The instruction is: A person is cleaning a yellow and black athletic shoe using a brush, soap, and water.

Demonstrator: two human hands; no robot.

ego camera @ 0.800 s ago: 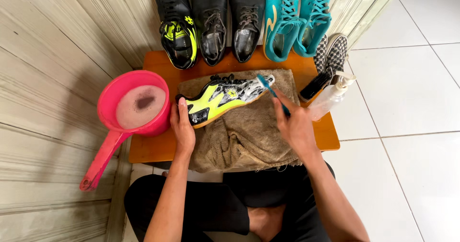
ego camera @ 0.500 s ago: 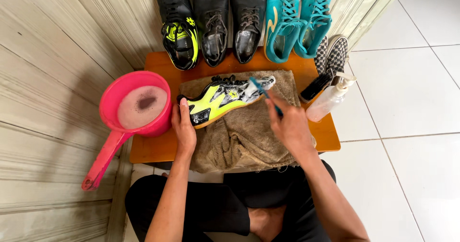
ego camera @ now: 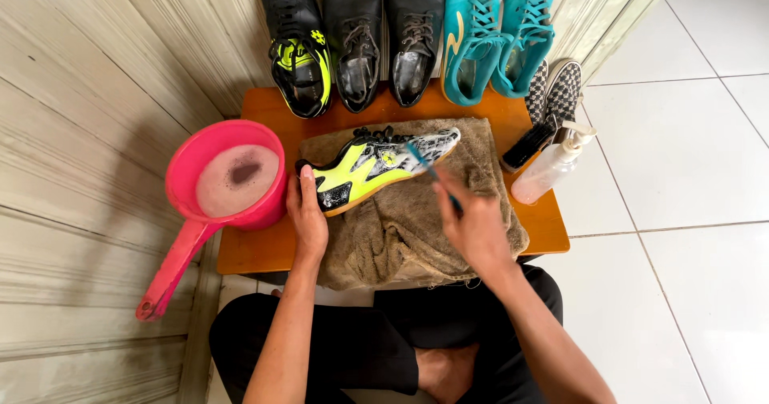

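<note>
A neon yellow, black and white sports shoe (ego camera: pixel 376 165) lies on its side on a brown towel (ego camera: pixel 416 228) spread over a low orange wooden table (ego camera: pixel 545 232). My left hand (ego camera: pixel 307 216) presses on the shoe's heel end. My right hand (ego camera: pixel 474 226) grips a thin blue toothbrush (ego camera: pixel 424 162), and its head rests against the shoe's white toe area.
A pink scoop (ego camera: pixel 224 188) of soapy water sits at the table's left edge, handle hanging toward the wall. Black shoes (ego camera: pixel 352 40), teal shoes (ego camera: pixel 493 32) and checkered shoes (ego camera: pixel 554 90) line the back. A black brush (ego camera: pixel 529 144) and a spray bottle (ego camera: pixel 551 168) lie at right.
My right hand has slid left and nearer with the toothbrush, from the shoe's toe tip to its upper side. My left hand and the shoe have stayed in place.
</note>
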